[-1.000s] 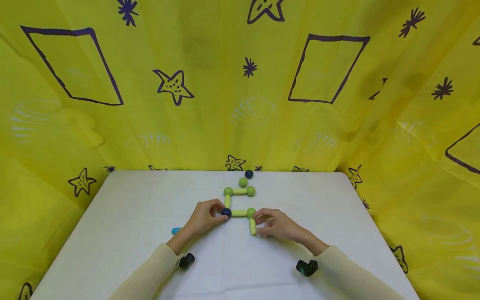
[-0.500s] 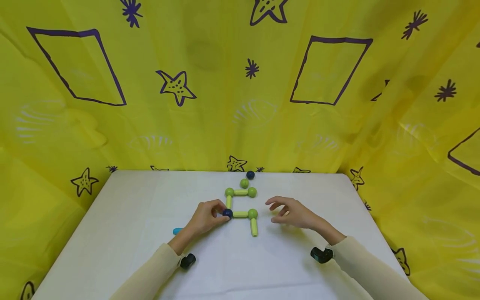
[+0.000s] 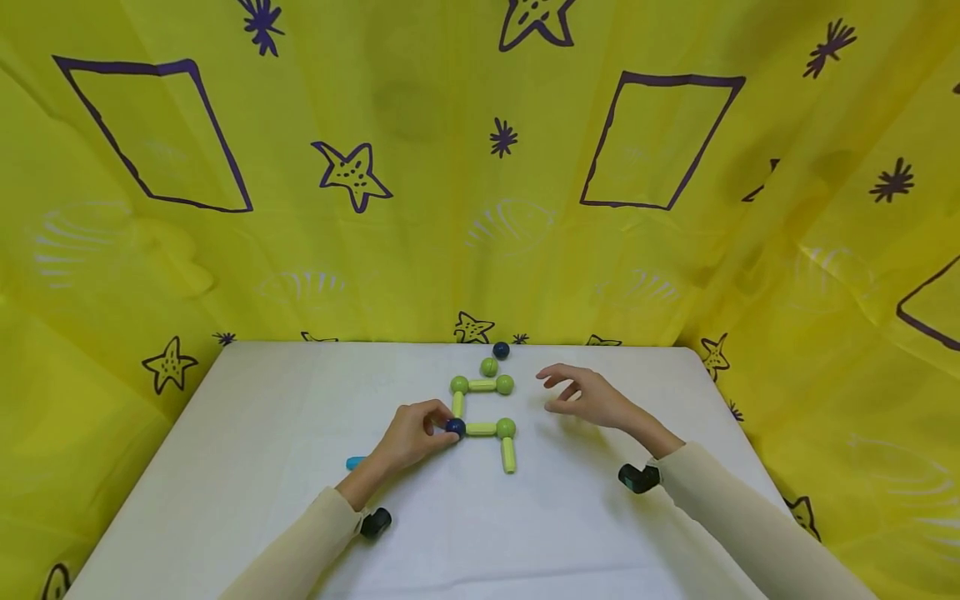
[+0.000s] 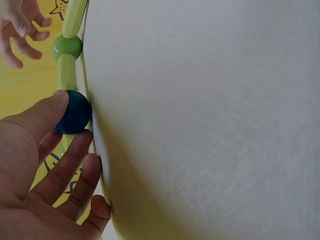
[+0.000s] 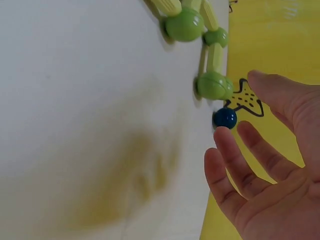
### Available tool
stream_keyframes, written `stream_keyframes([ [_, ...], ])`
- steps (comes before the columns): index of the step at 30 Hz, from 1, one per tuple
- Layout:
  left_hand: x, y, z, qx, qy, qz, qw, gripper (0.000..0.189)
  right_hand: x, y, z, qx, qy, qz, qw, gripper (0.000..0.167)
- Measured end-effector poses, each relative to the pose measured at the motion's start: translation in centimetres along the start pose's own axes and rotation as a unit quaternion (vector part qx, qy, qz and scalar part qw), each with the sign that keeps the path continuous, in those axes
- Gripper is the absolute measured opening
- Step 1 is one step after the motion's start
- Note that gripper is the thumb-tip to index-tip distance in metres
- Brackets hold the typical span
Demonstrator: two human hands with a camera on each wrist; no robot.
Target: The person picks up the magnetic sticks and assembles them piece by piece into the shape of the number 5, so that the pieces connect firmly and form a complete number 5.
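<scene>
My left hand (image 3: 412, 429) pinches a dark blue ball (image 4: 76, 113) between thumb and fingers. That ball is one corner of a flat figure of pale green rods and green balls on the table. One rod (image 3: 481, 429) runs right from it to a green ball (image 3: 506, 428), where another rod (image 3: 509, 456) points toward me. A third rod (image 3: 457, 404) leads back to a green ball (image 3: 460, 384), joined by a rod to a further green ball (image 3: 505, 384). My right hand (image 3: 588, 396) hovers right of the figure, fingers loosely bent, holding nothing.
Behind the figure lie a loose green ball (image 3: 489, 367) and a second dark blue ball (image 3: 501, 350), near the far edge of the white table (image 3: 300, 517). A blue piece (image 3: 355, 462) shows partly behind my left wrist. A yellow patterned curtain (image 3: 420, 275) encloses the back and sides.
My right hand has left the green ball and front rod, going right, then farther back over the table. The left hand keeps its pinch on the blue ball.
</scene>
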State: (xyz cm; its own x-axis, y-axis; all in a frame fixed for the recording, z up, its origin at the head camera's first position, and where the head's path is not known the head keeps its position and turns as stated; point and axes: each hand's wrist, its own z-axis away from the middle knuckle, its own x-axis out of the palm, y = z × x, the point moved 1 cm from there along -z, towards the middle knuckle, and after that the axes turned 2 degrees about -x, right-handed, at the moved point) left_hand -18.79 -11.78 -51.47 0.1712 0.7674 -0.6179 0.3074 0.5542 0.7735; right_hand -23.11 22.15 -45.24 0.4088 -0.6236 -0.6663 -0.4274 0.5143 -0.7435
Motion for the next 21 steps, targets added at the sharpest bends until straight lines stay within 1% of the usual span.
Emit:
stream_keyframes([
  [5, 0.0, -0.2, 0.0, 0.004, 0.000, -0.002, 1.0000, 0.022, -0.4, 0.6, -1.9, 0.008, 0.030, 0.008, 0.9995, 0.045],
  [11, 0.0, -0.1, 0.1, 0.002, 0.001, 0.001, 1.0000, 0.021, 0.0, 0.9, -4.2, 0.035, 0.040, 0.007, 0.9986, 0.048],
  [21, 0.0, -0.3, 0.1, 0.005, 0.004, 0.006, 1.0000, 0.020, 0.8, 2.2, -7.9, 0.056, 0.065, -0.004, 0.9963, 0.045],
])
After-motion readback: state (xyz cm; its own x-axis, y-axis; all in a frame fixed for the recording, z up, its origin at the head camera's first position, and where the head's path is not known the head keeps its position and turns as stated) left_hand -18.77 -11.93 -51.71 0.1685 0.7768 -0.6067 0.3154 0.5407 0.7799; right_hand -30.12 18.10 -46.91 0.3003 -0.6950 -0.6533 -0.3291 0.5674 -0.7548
